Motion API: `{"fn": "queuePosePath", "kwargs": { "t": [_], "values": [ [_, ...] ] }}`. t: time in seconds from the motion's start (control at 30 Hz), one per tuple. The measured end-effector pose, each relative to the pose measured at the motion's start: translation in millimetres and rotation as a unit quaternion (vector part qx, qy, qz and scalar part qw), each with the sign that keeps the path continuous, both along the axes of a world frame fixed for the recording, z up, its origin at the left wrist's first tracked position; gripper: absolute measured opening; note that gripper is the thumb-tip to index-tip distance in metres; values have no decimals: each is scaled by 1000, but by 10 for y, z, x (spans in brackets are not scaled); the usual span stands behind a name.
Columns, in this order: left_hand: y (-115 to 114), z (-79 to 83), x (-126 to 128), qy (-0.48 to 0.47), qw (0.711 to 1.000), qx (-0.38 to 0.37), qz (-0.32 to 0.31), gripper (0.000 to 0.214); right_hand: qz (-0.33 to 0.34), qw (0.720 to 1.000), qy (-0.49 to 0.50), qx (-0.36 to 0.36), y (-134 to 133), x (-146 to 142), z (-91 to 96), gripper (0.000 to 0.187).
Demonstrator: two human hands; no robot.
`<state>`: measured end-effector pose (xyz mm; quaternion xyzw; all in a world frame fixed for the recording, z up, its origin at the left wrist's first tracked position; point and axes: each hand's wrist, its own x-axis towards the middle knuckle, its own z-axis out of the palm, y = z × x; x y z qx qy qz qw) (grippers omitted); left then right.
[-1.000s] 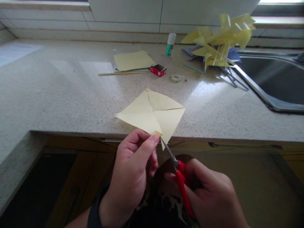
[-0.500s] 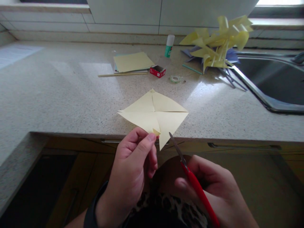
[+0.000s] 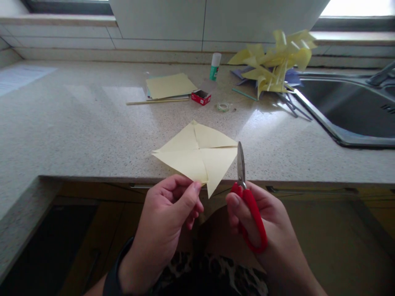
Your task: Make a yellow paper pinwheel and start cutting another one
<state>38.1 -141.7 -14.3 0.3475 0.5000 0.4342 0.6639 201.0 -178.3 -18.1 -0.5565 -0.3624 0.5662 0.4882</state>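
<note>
A pale yellow square of paper [image 3: 185,158], slit in from its corners toward the middle, lies turned like a diamond at the counter's front edge. Its near corner sticks out past the edge. My left hand [image 3: 173,209] pinches a flap by that near corner between thumb and fingers. My right hand [image 3: 262,218] is wrapped round the red handles of a pair of scissors [image 3: 241,164]. The blades point up and away, closed or nearly so, with the tip by the paper's right corner; whether they touch, I cannot tell.
Behind the paper are a stack of paper sheets [image 3: 169,85], thin sticks [image 3: 157,101], a small red box [image 3: 200,97], a tape roll [image 3: 223,107] and a glue stick [image 3: 215,66]. Yellow paper pinwheels [image 3: 274,61] lie beside the metal sink [image 3: 348,111] at right.
The scissors have swung upright, their tip moving up to the paper's right corner, and my right fingers now grip the handles. My left hand keeps its pinch; the flap looks pressed flatter.
</note>
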Motion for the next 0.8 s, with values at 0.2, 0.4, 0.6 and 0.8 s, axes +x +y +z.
{"fn": "queuePosePath", "kwargs": {
  "t": [0.2, 0.4, 0.6, 0.8],
  "values": [
    [-22, 33, -35, 52, 999, 3, -14, 21, -61, 998, 23, 24, 89, -117, 77, 26],
    [-33, 101, -28, 46, 999, 15, -17, 13, -34, 996, 72, 45, 103, -175, 83, 24],
    [-54, 33, -36, 12, 999, 15, -26, 22, -38, 996, 53, 55, 92, -160, 66, 21],
    [-39, 20, -37, -9, 999, 7, -35, 29, -25, 996, 71, 50, 85, -183, 37, 22]
  ]
}}
